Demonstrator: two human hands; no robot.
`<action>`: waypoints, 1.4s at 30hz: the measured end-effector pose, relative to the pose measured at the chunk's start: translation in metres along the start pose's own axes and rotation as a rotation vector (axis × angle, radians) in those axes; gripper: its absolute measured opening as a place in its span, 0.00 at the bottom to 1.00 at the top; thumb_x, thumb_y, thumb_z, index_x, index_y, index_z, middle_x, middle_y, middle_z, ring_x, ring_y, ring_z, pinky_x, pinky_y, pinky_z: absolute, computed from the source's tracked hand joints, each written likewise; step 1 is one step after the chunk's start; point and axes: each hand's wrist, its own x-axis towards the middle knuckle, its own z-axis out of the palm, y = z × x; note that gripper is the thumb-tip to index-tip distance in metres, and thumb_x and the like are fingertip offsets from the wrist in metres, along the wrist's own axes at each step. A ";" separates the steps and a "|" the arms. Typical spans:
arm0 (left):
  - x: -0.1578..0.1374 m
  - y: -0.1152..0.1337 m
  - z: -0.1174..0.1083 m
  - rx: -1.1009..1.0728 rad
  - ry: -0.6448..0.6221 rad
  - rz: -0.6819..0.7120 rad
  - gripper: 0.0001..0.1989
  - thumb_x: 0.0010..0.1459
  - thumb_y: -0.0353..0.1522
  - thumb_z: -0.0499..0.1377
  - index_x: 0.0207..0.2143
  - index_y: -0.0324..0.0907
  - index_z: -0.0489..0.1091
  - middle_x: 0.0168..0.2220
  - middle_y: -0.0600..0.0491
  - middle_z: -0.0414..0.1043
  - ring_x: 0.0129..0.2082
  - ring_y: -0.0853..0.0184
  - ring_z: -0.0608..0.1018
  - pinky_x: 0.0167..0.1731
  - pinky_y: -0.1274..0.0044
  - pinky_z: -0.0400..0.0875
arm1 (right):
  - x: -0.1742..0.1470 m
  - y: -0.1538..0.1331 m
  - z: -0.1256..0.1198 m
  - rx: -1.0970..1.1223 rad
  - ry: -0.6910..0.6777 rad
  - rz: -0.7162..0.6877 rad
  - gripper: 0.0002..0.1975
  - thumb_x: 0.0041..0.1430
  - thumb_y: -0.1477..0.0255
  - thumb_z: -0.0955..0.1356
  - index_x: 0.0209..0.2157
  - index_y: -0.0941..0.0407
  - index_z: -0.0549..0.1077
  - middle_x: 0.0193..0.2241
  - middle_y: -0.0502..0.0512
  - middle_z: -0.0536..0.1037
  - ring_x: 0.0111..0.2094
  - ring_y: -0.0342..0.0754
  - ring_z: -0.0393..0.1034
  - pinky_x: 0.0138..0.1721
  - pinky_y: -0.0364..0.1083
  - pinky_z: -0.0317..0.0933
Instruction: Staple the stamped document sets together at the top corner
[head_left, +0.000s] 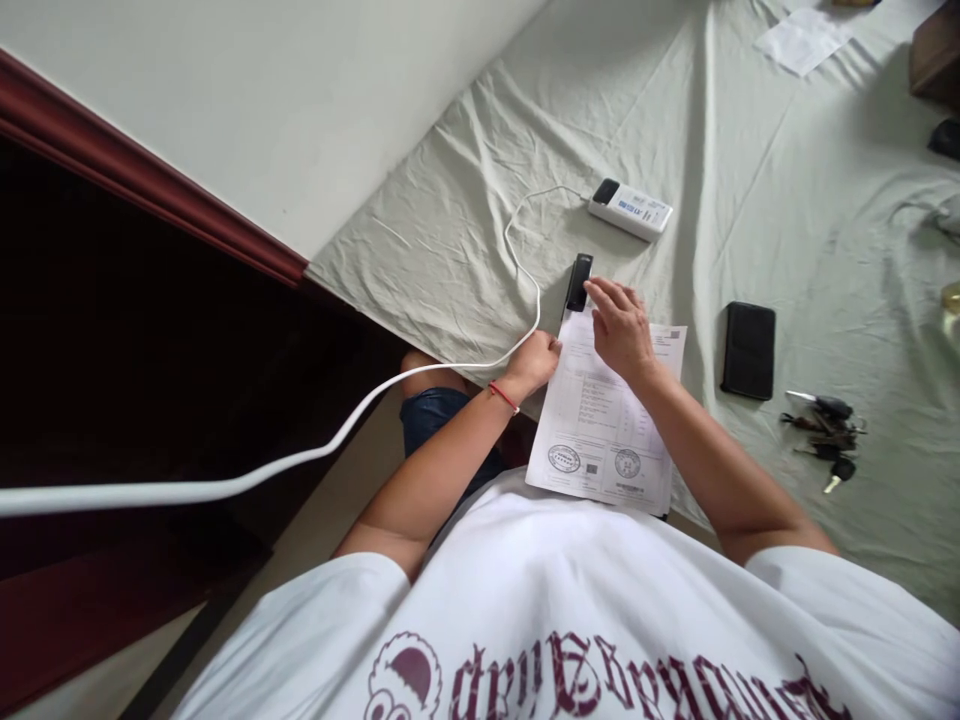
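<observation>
A printed paper document (600, 400), with round stamps near its lower edge, lies in front of my body. My left hand (535, 362), with a red band at the wrist, is closed on its left edge. At the paper's top left corner is a black stapler (579, 283), pointing away from me. Above the upper part of the page, my right hand (622, 325) has its fingers loosely extended, the fingertips touching or just beside the stapler's right side. Whether more sheets lie under the top one, I cannot tell.
Past the stapler lies a white power bank (630, 209), its white cable (536, 300) running left past my left hand. To the right are a black phone (748, 350) and a bunch of keys (829, 430). The bed's edge (375, 318) drops off at left.
</observation>
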 end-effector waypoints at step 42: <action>-0.034 -0.013 -0.001 -0.197 -0.027 0.013 0.22 0.63 0.27 0.58 0.16 0.42 0.59 0.18 0.59 0.55 0.24 0.71 0.62 0.28 0.74 0.54 | -0.077 0.017 -0.019 -0.070 0.122 0.320 0.21 0.70 0.70 0.63 0.57 0.59 0.78 0.64 0.72 0.77 0.66 0.66 0.67 0.66 0.70 0.63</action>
